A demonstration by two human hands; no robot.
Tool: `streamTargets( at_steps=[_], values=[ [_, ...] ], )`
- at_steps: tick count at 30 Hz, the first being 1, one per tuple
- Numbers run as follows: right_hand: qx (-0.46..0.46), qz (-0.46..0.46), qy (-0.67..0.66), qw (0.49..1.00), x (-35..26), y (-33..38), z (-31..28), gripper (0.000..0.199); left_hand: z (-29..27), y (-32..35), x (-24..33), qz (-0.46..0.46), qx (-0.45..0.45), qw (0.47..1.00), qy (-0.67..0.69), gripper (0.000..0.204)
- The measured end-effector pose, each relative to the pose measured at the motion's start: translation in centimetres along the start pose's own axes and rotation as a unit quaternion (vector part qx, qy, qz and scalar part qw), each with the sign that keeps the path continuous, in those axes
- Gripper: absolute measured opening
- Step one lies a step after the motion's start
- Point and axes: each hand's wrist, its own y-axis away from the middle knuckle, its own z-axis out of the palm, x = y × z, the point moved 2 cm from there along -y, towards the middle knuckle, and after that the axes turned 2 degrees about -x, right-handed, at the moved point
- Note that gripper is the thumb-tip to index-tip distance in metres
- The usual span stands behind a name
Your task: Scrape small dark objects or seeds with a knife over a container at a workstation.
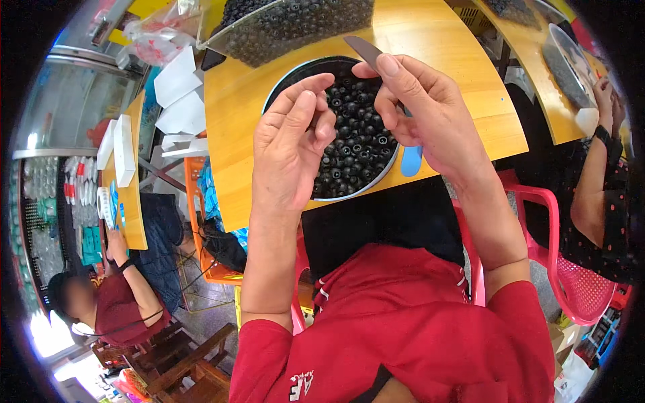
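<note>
My right hand [430, 101] is closed on a knife with a dark blade [363, 50], which points up and left past the thumb and forefinger. A blue rounded piece [411, 161] shows below that palm; whether it is the knife's handle I cannot tell. My left hand [294, 134] is raised with curled fingers, thumb close to the fingertips; anything between them is too small to make out. Under both hands stands a round tub [349, 197] with a pale rim. Small black round pieces [353, 151], many with a ring-shaped hole, lie in it.
A clear bin [295, 37] of similar black pieces stands at the table's [232, 148] far side. White boxes [180, 94] and an orange crate [196, 195] are to the left. Co-workers sit at other tables on both sides. A pink chair [554, 235] stands at right.
</note>
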Motion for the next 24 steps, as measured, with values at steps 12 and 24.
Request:
streamTargets(
  at_steps=[12,24],
  values=[
    [-0.038,-0.125,0.188,0.973,-0.8,0.8,1.7,0.023,-0.1,-0.2,-0.3,-0.038,-0.056,0.956,0.287,0.038],
    [0.027,-0.224,0.281,0.933,-0.2,1.1,2.3,0.023,1.1,0.5,-0.6,0.001,0.012,0.962,0.271,0.035]
  ],
)
